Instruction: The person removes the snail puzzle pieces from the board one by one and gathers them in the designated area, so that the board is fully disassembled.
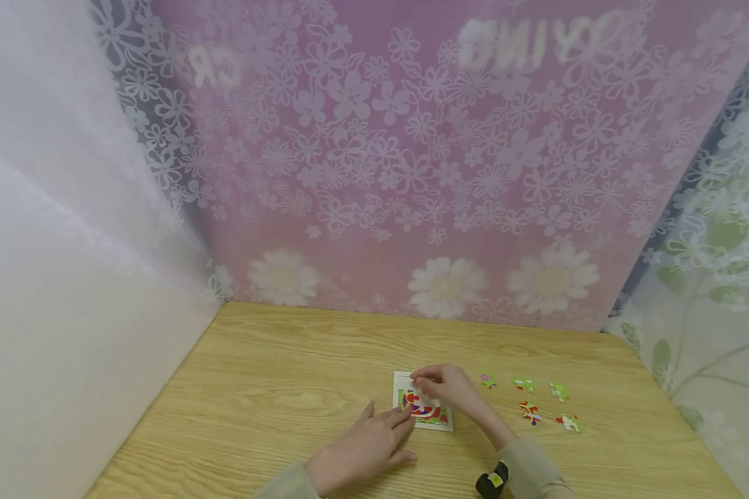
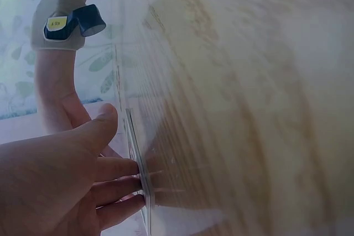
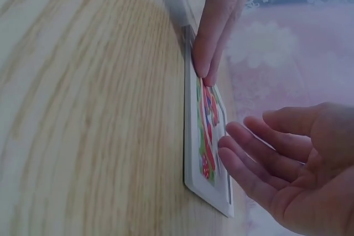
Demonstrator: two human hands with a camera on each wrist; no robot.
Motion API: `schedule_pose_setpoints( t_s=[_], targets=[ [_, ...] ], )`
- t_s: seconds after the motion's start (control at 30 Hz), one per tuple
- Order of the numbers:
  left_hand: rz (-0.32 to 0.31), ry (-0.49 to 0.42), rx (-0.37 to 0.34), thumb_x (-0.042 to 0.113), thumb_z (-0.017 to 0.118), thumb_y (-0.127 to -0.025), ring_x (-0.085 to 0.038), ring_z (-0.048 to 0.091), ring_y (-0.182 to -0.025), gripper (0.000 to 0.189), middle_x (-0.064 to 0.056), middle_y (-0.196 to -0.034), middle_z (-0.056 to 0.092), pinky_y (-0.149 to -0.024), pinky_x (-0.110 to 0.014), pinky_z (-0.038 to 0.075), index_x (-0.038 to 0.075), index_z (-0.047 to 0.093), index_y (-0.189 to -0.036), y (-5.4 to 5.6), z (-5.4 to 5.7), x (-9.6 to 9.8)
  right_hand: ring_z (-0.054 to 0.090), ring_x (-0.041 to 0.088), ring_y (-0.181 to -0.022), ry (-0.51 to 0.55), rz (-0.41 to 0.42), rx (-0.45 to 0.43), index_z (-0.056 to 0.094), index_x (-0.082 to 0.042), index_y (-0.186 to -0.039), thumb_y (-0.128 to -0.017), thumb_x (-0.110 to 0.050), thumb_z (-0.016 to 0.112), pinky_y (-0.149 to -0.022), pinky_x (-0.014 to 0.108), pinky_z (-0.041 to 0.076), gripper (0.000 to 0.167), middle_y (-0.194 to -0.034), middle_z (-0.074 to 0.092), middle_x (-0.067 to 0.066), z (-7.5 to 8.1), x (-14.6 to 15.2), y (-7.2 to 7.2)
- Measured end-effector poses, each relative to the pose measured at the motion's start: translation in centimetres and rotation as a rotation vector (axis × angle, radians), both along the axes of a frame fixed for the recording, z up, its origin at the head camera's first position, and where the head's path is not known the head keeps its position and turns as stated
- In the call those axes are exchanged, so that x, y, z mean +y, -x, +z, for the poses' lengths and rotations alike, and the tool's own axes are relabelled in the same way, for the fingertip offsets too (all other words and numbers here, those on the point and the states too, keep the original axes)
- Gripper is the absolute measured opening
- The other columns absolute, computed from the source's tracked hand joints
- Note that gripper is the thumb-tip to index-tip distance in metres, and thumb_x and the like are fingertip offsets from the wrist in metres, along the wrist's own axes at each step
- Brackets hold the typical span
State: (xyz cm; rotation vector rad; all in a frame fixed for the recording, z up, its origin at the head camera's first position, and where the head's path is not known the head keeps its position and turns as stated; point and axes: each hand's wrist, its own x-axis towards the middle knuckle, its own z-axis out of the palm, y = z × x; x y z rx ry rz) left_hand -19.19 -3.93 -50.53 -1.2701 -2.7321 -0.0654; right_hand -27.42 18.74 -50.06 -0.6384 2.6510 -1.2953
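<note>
A small jigsaw puzzle in a white-rimmed tray lies flat on the table; colourful red, green and blue pieces fill its lower part. My left hand lies at the tray's lower left, straight fingertips resting on the assembled part. In the left wrist view, the left fingers touch the tray's edge. Over the tray's upper part is my right hand, fingers loosely bent. The right wrist view shows that right hand beside the tray's face, with no piece visible between its fingers.
Several loose puzzle pieces lie right of the tray, among them a red one and a green-and-white one. The wooden table meets a flowered pink curtain behind. A black device is strapped to the right wrist.
</note>
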Motion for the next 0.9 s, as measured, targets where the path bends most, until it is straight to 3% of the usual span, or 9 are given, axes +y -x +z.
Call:
schedule_pose_setpoints(
  t_s=[0.17, 0.4, 0.73, 0.9],
  targets=[
    [0.013, 0.009, -0.027, 0.056, 0.047, -0.102, -0.02, 0.053, -0.136, 0.061, -0.004, -0.149, 0.054, -0.105, -0.06, 0.045, 0.012, 0.058, -0.143, -0.2, 0.2, 0.2, 0.069, 0.018, -0.08, -0.054, -0.023, 0.003, 0.074, 0.0, -0.114, -0.102, -0.016, 0.062, -0.064, 0.024, 0.054, 0.024, -0.099, 0.076, 0.009, 0.2, -0.8, -0.2],
    [0.03, 0.025, 0.007, 0.057, 0.048, -0.101, -0.018, 0.055, -0.133, 0.061, -0.003, -0.148, 0.055, -0.102, -0.059, 0.048, 0.013, 0.061, -0.14, -0.3, 0.5, 0.4, 0.07, 0.018, -0.086, -0.116, -0.027, 0.014, 0.076, -0.003, -0.112, -0.1, -0.013, 0.064, -0.065, 0.025, 0.052, 0.019, -0.099, 0.077, 0.007, 0.4, -1.5, -0.4],
    [0.025, 0.017, 0.006, 0.056, 0.048, -0.101, -0.019, 0.056, -0.132, 0.059, -0.004, -0.146, 0.056, -0.102, -0.06, 0.048, 0.013, 0.062, -0.139, -0.2, 0.5, 0.4, 0.07, 0.023, -0.086, -0.116, -0.035, 0.03, 0.076, -0.004, -0.111, -0.096, -0.007, 0.068, -0.06, 0.026, 0.052, 0.017, -0.098, 0.075, 0.008, 0.3, -1.9, -0.5],
    [0.019, 0.014, 0.009, 0.056, 0.048, -0.101, -0.018, 0.056, -0.131, 0.059, -0.002, -0.145, 0.057, -0.101, -0.06, 0.048, 0.013, 0.062, -0.138, 0.0, 0.3, 0.3, 0.071, 0.025, -0.086, -0.054, -0.029, -0.004, 0.075, -0.002, -0.113, -0.095, -0.001, 0.066, -0.057, 0.025, 0.05, 0.02, -0.095, 0.072, 0.007, 0.4, -1.9, -0.5]
  ],
)
